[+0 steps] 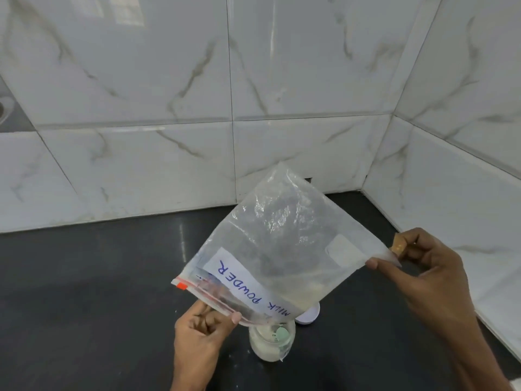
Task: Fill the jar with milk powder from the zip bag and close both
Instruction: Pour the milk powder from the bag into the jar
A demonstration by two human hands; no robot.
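Left hand [203, 331], just left of the glass jar [272, 344], pinches the zip edge of the milk powder zip bag [282, 244]. The bag is tipped mouth-down right over the jar and is nearly empty, with a little powder near the mouth. Jar looks well filled, uncapped. White lid [308, 316] lies just behind-right of the jar. Right hand [423, 269], up-right of the jar, pinches the bag's bottom corner. Pour looks nearly done; lidding and zipping are left.
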